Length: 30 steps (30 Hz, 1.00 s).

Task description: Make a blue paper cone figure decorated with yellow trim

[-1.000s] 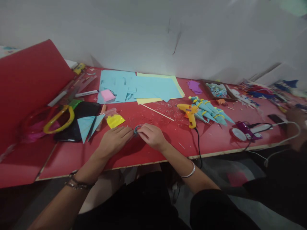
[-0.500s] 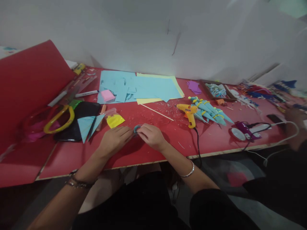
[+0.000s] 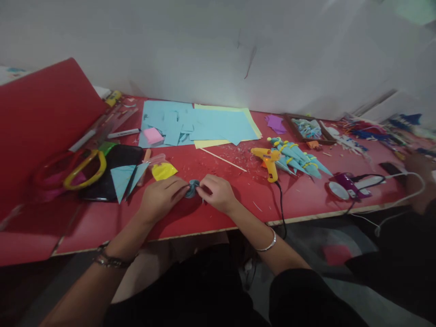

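Between my two hands is a small curled blue-green strip point(image 3: 192, 188), which looks like rolled paper, just above the red table. My left hand point(image 3: 162, 196) pinches its left side with thumb and fingertips. On the other side my right hand point(image 3: 217, 193) grips it, fingers bent together. Part of the strip is hidden by the fingertips. A yellow piece in a clear bag point(image 3: 164, 171) lies just beyond my left hand. To the right of my right hand rests a yellow glue gun point(image 3: 269, 162) with a small orange light and a black cord.
Blue paper sheets point(image 3: 223, 125) and a thin stick point(image 3: 223, 160) lie at the back. Blue paper cones point(image 3: 296, 156) are bundled beside the glue gun. At left are folded blue triangles point(image 3: 123, 179) and a yellow ring point(image 3: 85, 170). Another person's arm point(image 3: 418, 181) shows at far right.
The curled strip has turned and shows more of its coils between my fingers. Both hands have shifted only slightly; the things on the table stay put.
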Available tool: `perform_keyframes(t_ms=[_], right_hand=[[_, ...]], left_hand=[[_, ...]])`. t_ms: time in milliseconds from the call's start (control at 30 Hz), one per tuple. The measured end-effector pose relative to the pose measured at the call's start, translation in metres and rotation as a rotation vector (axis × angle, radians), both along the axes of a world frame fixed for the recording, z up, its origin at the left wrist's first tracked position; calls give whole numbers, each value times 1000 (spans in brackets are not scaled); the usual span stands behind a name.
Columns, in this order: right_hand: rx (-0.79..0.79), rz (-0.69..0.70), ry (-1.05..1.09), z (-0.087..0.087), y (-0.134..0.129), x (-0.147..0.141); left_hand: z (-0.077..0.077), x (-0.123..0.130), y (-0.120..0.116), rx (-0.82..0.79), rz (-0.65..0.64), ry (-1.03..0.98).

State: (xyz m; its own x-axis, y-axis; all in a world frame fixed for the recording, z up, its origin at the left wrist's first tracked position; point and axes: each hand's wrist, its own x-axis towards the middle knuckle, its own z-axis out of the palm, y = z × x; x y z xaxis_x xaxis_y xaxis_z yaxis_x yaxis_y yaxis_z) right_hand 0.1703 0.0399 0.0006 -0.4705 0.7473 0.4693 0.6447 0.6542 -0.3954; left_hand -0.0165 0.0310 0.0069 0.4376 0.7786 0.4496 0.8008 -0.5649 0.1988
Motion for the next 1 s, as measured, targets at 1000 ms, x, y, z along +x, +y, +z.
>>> perform_keyframes(t_ms=[1000], right_hand=[[-201, 119, -86, 0, 4, -2]], left_hand=[[6, 6, 4, -291, -184, 6]])
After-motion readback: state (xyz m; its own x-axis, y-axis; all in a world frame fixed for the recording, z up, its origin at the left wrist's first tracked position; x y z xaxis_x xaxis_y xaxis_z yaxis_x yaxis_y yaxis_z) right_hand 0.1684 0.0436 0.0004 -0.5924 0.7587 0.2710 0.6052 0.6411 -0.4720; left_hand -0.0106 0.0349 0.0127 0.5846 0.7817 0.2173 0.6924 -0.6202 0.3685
